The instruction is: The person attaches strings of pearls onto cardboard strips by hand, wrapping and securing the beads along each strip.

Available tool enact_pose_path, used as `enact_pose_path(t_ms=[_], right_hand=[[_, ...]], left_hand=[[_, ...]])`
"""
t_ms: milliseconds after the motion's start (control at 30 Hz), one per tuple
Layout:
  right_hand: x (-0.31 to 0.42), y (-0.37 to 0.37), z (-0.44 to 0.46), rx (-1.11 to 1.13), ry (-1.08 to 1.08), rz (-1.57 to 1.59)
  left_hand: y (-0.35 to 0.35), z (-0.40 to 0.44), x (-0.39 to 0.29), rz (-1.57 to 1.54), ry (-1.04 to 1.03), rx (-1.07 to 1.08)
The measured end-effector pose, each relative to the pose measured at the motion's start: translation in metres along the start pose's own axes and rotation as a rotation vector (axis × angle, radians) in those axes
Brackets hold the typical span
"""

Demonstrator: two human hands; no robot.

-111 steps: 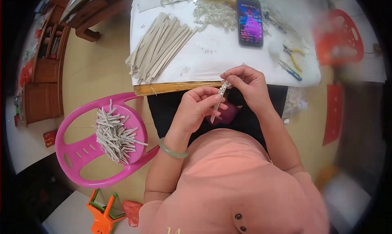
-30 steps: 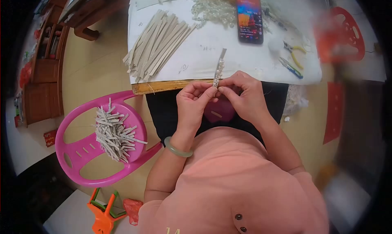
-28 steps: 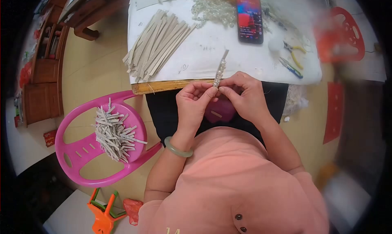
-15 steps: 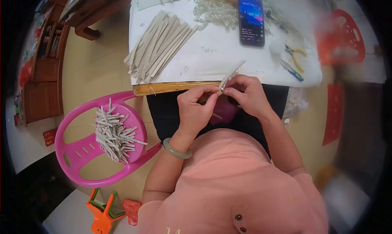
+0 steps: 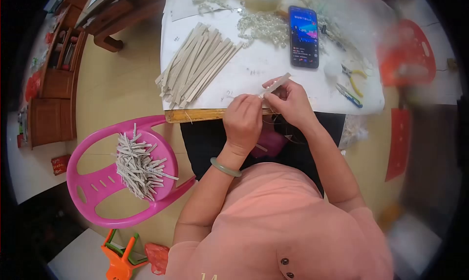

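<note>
A narrow grey cardboard strip (image 5: pixel 277 83) slants up and right above the table's front edge, with small pearl-like beads at its lower part, mostly behind fingers. My right hand (image 5: pixel 293 103) is closed round the strip from the right. At its lower end, my left hand (image 5: pixel 244 121) pinches with bent fingers; the exact spot they grip is partly hidden. Left of my hands, a fanned pile of long grey strips (image 5: pixel 200 65) lies on the white-covered table (image 5: pixel 244 82). Clear bead strings (image 5: pixel 261 28) are heaped farther back.
A lit phone (image 5: pixel 303 38) lies behind my hands. Yellow-handled pliers (image 5: pixel 355 79) and a blue-green tool (image 5: pixel 349 95) are at the right. On a pink chair (image 5: pixel 80 155) at the left sits a heap of short strips (image 5: pixel 139 167). A red chair (image 5: pixel 415 48) stands beyond.
Both hands have moved slightly; the left has turned, its knuckles now upward, and the strip lies flatter with its beads less visible. The whole view has shifted a little downward.
</note>
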State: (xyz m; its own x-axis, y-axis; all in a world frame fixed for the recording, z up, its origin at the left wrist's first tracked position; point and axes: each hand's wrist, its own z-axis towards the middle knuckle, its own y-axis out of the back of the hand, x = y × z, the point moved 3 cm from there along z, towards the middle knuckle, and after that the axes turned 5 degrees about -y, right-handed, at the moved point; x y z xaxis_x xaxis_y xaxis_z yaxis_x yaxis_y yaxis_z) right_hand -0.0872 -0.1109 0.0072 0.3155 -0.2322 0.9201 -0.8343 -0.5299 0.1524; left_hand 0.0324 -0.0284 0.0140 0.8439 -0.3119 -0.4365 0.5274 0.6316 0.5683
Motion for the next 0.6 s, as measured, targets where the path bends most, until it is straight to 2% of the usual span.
enact_pose_path(t_ms=[100,233,300,367,433,467,500,533,567,600], right_hand=[[-0.004,-0.003,0.002,-0.123,0.114,-0.144],[0.012,0.004,-0.012,-0.076,0.094,-0.186],[0.037,0.018,-0.036,-0.125,0.300,-0.145],[0.043,0.040,-0.050,-0.240,0.404,0.023],[0.061,0.049,-0.054,-0.299,0.518,0.083],[0.060,0.046,-0.050,-0.275,0.439,0.106],[0.058,0.043,-0.049,-0.279,0.445,0.107],[0.049,0.034,-0.043,-0.091,0.273,0.092],[0.040,0.023,-0.040,0.097,0.096,0.077],[0.036,0.013,-0.043,0.190,0.013,0.185]], left_hand=[[-0.001,0.003,-0.006,0.070,-0.050,0.062],[0.010,0.010,-0.007,0.038,-0.067,0.104],[0.031,0.007,-0.009,-0.327,0.363,0.024],[0.042,0.001,-0.010,-0.791,0.709,0.045],[0.048,0.009,-0.013,-1.272,0.840,0.100],[0.047,0.009,-0.012,-1.275,0.834,0.103],[0.041,0.006,-0.012,-1.456,0.918,0.154],[0.036,0.004,-0.012,-1.634,1.000,0.207],[0.034,0.004,-0.013,-1.632,0.996,0.208],[0.031,0.002,-0.014,-1.691,1.029,0.192]])
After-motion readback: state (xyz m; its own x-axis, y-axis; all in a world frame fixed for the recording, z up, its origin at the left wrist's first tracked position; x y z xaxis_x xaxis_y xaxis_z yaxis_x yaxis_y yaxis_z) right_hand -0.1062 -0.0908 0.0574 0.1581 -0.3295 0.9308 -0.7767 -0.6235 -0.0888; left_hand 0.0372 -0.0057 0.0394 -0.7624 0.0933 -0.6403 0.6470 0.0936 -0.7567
